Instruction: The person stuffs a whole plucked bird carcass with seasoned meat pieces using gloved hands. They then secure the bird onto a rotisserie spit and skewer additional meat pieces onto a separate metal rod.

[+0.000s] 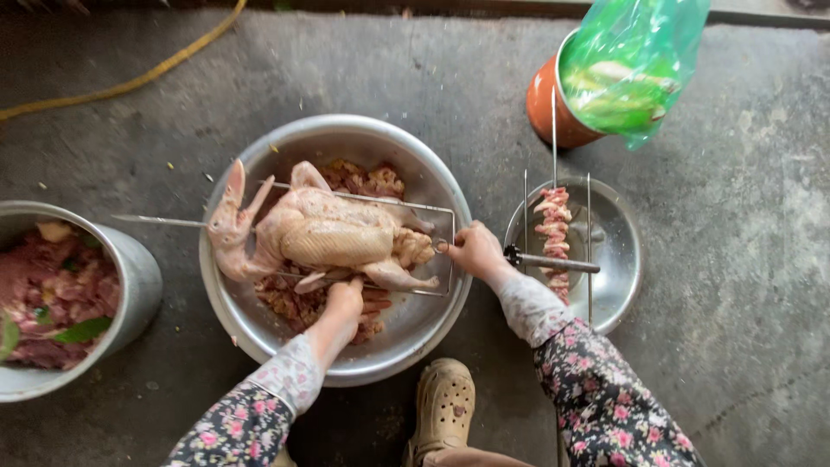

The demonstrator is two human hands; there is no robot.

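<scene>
**Whole plucked bird held on a wire rack over the big steel basin**

From where I stand, a whole plucked bird, pale and raw with its head hanging toward the left rim, lies on a wire roasting rack that spans a wide steel basin. Chopped marinated meat lies in the basin under it. A thin metal skewer sticks out past the bird's head to the left.

The left hand reaches in from below, fingers curled up against the bird's underside by the wing, closed on the carcass rather than spread. The right hand is bunched tight at the rack's right end, fingertips pinched on the wire near the bird's legs. The two hands sit apart, one at each side of the bird's rear half.

Just right of the basin is a smaller steel dish holding a skewer of meat chunks and a dark-handled tool laid across it. Behind that stands an orange pot with a green plastic bag bulging out of it. At far left, a grey bucket holds more raw meat with leaves. A tan clog rests on the concrete floor between the floral sleeves.
</scene>
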